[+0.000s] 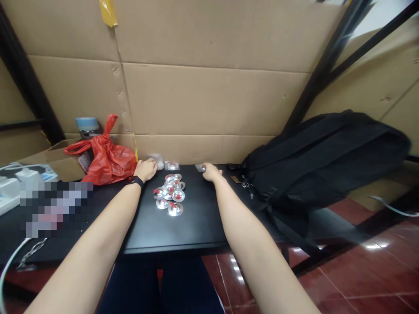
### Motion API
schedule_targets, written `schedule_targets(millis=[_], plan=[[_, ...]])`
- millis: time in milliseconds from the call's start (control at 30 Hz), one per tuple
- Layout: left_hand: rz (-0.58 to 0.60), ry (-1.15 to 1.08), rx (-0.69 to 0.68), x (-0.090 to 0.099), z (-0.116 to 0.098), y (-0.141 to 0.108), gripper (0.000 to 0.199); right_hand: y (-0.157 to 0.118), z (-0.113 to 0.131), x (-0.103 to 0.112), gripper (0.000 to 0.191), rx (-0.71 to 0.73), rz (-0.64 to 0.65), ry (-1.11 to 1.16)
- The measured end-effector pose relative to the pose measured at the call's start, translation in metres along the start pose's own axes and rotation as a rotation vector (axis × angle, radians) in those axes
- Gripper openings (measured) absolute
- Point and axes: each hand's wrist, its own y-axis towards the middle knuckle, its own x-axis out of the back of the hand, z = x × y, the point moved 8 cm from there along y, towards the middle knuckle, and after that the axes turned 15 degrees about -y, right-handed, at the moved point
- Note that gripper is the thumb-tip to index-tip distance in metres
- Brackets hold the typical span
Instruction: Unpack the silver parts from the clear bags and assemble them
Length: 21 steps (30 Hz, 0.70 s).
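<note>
Several round silver discs with red marks (170,188) lie in a loose pile on the black table (203,222). My left hand (146,169), with a dark band at the wrist, rests at the table's back left beside a clear plastic packet (158,161); its fingers are curled and what they hold, if anything, is hidden. Between my hands lies another small clear packet with a silver item (172,165). Near the back edge, right of the pile, my right hand (211,171) is closed on a small clear packet (200,168).
A red plastic bag (109,159), a cardboard box (67,161) and a blue-lidded container (87,124) stand at the left, near a white power strip (9,192). A black backpack (324,161) lies at the right. Cardboard (203,100) walls off the back.
</note>
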Motion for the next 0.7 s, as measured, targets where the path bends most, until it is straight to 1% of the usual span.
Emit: schedule_targets(millis=[33,100,233,300,400,500,533,600,633,700], plan=[[-0.012,0.001,-0.007,0.001,0.000,-0.002,0.038,0.000,-0.001,-0.002,0.049,0.002,0.022,-0.006],[-0.013,0.000,-0.021,0.001,-0.001,-0.005,0.031,0.000,0.000,-0.002,0.045,0.007,0.026,-0.019],[-0.014,-0.010,-0.024,0.002,-0.001,-0.009,0.040,-0.002,0.010,0.001,0.031,0.042,-0.004,-0.021],[-0.028,-0.013,-0.017,0.005,-0.004,-0.011,0.041,-0.003,0.015,0.004,0.023,0.061,-0.036,0.021],[-0.070,-0.028,-0.026,0.015,-0.012,-0.016,0.038,-0.002,0.021,0.014,0.018,0.082,-0.135,0.190],[-0.141,-0.114,-0.006,0.028,-0.018,-0.022,0.034,-0.005,0.034,0.029,0.019,0.141,-0.212,0.481],[-0.161,-0.162,0.002,0.032,-0.019,-0.024,0.032,-0.007,0.041,0.034,0.022,0.174,-0.213,0.587],[-0.185,-0.285,0.010,0.037,-0.021,-0.029,0.028,-0.015,0.060,0.042,0.028,0.262,-0.173,0.768],[-0.187,-0.367,0.014,0.038,-0.022,-0.031,0.028,-0.020,0.071,0.047,0.030,0.312,-0.143,0.821],[-0.162,-0.596,0.034,0.037,-0.022,-0.035,0.032,-0.034,0.095,0.054,0.031,0.419,-0.082,0.842]])
